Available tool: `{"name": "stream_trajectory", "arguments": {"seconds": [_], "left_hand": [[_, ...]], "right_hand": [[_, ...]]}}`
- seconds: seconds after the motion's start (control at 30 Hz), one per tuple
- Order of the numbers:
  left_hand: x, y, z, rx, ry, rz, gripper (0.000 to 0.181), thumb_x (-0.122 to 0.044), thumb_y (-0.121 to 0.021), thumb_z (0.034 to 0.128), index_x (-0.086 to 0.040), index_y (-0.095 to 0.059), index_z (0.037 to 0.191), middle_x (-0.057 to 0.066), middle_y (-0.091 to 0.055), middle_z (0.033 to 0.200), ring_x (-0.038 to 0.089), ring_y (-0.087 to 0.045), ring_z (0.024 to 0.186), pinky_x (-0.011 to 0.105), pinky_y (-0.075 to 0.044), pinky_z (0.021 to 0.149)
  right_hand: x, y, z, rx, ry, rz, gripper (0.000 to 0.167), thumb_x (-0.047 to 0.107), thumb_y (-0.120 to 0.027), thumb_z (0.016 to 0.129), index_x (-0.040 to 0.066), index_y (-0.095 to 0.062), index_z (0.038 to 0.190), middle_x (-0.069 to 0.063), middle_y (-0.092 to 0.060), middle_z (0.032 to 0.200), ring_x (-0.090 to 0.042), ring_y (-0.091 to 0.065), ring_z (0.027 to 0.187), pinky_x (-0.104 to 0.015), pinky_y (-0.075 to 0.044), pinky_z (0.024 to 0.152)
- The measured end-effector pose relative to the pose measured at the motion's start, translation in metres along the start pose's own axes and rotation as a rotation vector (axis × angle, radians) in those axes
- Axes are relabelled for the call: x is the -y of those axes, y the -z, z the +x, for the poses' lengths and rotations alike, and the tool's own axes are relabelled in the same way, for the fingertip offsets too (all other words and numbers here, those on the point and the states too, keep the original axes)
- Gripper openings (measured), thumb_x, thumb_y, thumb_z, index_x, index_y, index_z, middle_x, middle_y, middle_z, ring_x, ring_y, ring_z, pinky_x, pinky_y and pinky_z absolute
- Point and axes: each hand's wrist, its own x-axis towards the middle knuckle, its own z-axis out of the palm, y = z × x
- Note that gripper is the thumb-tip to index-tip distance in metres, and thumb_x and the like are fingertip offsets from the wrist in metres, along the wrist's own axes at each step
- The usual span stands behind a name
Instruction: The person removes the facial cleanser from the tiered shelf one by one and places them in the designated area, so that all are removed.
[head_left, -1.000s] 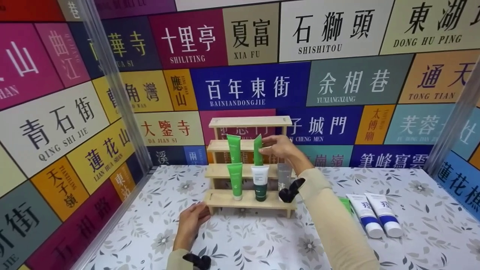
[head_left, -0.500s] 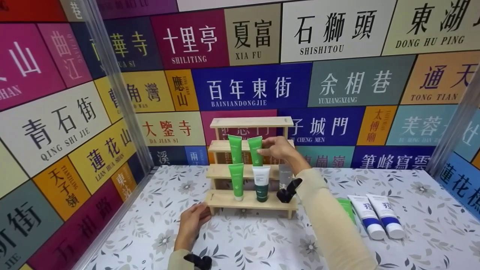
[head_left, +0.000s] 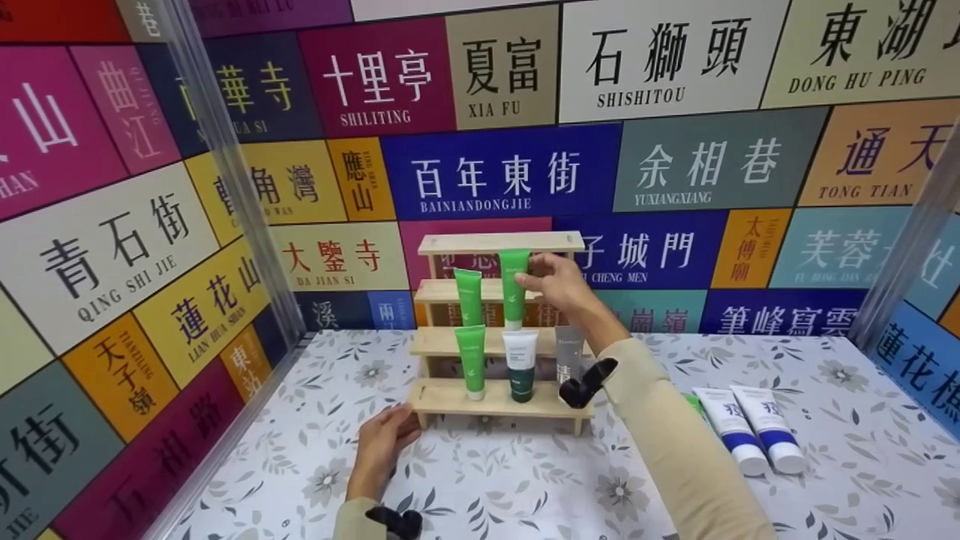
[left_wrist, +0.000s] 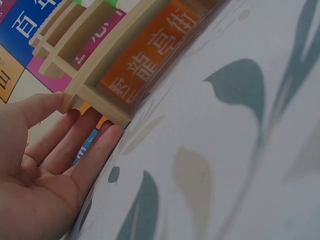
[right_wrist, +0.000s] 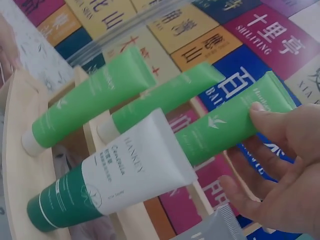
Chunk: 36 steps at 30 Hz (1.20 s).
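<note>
Floral-print table (head_left: 480,487): wooden rack (head_left: 435,343), two white-blue tubes (head_left: 731,429), partly hidden green tube (head_left: 693,405).

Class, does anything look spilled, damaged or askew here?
Nothing stands out: the wooden stand looks intact, the white-and-green tube stands upright on it, and the green tube in the right hand looks undamaged.

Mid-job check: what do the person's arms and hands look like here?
The left hand and right hand are ungloved. The left sleeve and right sleeve are plain beige, reaching the wrist. A small black device sits at the right wrist, a similar one at the left. No cables show.
</note>
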Motion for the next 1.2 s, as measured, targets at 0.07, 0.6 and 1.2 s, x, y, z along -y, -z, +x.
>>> {"name": "stream_trajectory", "arguments": {"seconds": [0.07,0.6,1.2], "left_hand": [[0.001,0.000,0.000,-0.001,0.004,0.006,0.047,-0.020,-0.063,0.0994,0.013,-0.055,0.131,0.026,-0.070,0.116,0.028,-0.072,0.102,0.035,-0.061,0.091],[0.004,-0.001,0.005,-0.009,-0.021,0.010,0.047,-0.021,-0.065,0.0982,0.013,-0.057,0.129,0.024,-0.072,0.112,0.027,-0.073,0.100,0.034,-0.063,0.087],[0.004,0.001,0.005,-0.016,-0.012,0.004,0.044,-0.018,-0.064,0.0984,0.013,-0.058,0.129,0.024,-0.073,0.111,0.024,-0.074,0.095,0.034,-0.063,0.087]], "right_hand": [[0.004,0.002,-0.004,-0.018,0.042,0.075,0.037,0.016,-0.063,0.099,0.001,-0.055,0.132,-0.015,-0.059,0.127,-0.027,-0.057,0.118,-0.050,-0.049,0.109],[0.014,0.033,-0.037,-0.134,0.256,0.312,0.036,0.017,-0.062,0.100,0.005,-0.052,0.133,-0.004,-0.059,0.123,-0.022,-0.061,0.114,-0.044,-0.056,0.103],[-0.018,0.108,-0.086,-0.316,0.296,0.062,0.044,0.034,-0.069,0.095,0.010,-0.057,0.131,0.010,-0.064,0.114,-0.008,-0.064,0.103,-0.022,-0.061,0.084]]}}
